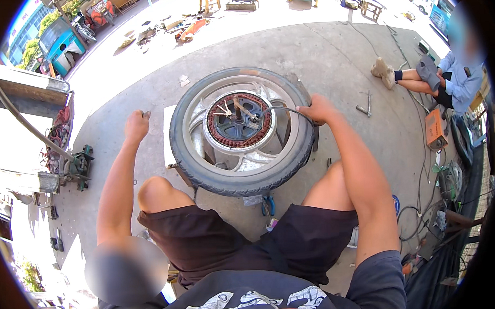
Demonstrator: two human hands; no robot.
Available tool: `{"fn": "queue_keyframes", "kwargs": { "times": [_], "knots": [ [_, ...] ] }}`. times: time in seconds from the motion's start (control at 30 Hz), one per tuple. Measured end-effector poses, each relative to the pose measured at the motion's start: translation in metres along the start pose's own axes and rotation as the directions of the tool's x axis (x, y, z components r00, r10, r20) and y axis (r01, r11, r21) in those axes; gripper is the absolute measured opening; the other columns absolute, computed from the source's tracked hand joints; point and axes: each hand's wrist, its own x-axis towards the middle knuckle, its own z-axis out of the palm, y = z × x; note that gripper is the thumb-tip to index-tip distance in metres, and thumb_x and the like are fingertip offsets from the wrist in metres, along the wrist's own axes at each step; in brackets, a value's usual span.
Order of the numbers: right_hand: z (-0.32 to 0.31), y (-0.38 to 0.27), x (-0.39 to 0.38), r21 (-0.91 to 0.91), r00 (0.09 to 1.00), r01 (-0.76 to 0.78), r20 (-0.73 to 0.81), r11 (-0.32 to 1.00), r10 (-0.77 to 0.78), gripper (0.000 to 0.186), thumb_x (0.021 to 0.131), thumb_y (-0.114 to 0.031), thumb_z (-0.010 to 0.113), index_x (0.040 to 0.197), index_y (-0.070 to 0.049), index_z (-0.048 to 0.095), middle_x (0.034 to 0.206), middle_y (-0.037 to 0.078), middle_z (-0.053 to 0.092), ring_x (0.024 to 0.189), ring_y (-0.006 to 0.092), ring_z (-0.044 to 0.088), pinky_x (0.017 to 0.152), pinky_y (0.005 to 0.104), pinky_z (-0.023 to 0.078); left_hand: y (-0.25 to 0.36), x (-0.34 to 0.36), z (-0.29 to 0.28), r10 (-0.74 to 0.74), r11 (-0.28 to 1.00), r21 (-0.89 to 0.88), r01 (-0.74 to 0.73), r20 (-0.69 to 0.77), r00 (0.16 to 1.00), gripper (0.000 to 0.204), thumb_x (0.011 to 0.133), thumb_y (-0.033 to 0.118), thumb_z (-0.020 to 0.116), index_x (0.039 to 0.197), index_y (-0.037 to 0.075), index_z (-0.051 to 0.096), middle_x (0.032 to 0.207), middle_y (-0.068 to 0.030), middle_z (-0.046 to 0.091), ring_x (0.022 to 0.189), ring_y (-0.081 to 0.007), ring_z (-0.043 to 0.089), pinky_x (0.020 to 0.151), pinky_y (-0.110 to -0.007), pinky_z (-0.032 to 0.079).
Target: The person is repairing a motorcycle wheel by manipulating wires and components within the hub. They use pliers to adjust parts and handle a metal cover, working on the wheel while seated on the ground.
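In front of my knees a spoked motor wheel (248, 166) with a black tyre (221, 184) lies flat on a low support. Its hub is uncovered, showing a ring of reddish copper windings (219, 134), a central axle and several pale loose wires (222, 108). From the hub a black cable (287, 108) arches over the rim to the right. My right hand (318, 108) is closed on this cable at the tyre's right edge. Left of the wheel, apart from it, my left hand (138, 126) is closed; a small dark thing shows at its fingertips, too small to name.
Blue-handled pliers (268, 205) hang below the tyre's near edge. Tools (365, 106) lie on the concrete at right. Beyond them a person (448, 79) sits beside an orange box-shaped machine (436, 129) with cables. A bench vise (81, 167) stands at left. Scattered parts (167, 30) lie far ahead.
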Motion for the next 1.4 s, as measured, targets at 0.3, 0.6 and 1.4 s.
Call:
{"fn": "queue_keyframes", "kwargs": {
  "times": [0.3,0.6,1.4],
  "knots": [
    [-0.055,-0.056,-0.074,0.628,0.902,0.383,-0.097,0.677,-0.420,0.053,0.099,-0.043,0.066,0.113,0.008,0.073,0.110,0.021,0.075,0.105,0.0266,0.071,0.090,0.0413,0.054,-0.075,-0.064,-0.013,0.097,0.988,-0.092,-0.124,-0.252,0.963,0.030,0.083,0.006,0.071,0.112,-0.004,0.071,0.093,-0.0188,0.074,0.092,-0.0325,0.073,0.084,-0.043,0.056],
    [-0.035,-0.070,-0.125,0.520,0.879,0.455,-0.129,0.723,-0.460,0.040,0.097,-0.024,0.071,0.124,0.006,0.070,0.099,0.010,0.075,0.089,0.0167,0.067,0.084,0.0329,0.053,0.113,-0.131,-0.030,0.292,0.441,-0.891,0.110,0.258,0.921,0.025,0.099,0.017,0.068,0.103,-0.008,0.073,0.082,-0.0065,0.071,0.070,-0.0118,0.065,0.066,-0.028,0.053],
    [-0.011,-0.079,-0.147,0.637,0.902,0.429,-0.264,0.641,-0.342,0.028,0.093,-0.012,0.068,0.114,0.005,0.075,0.081,0.008,0.074,0.074,0.0106,0.062,0.070,0.0299,0.051,0.246,-0.150,0.051,0.457,-0.475,-0.378,0.795,0.666,0.590,0.037,0.109,0.043,0.049,0.097,0.008,0.055,0.081,-0.0027,0.052,0.067,-0.0146,0.044,0.060,-0.030,0.040]
  ]
}}
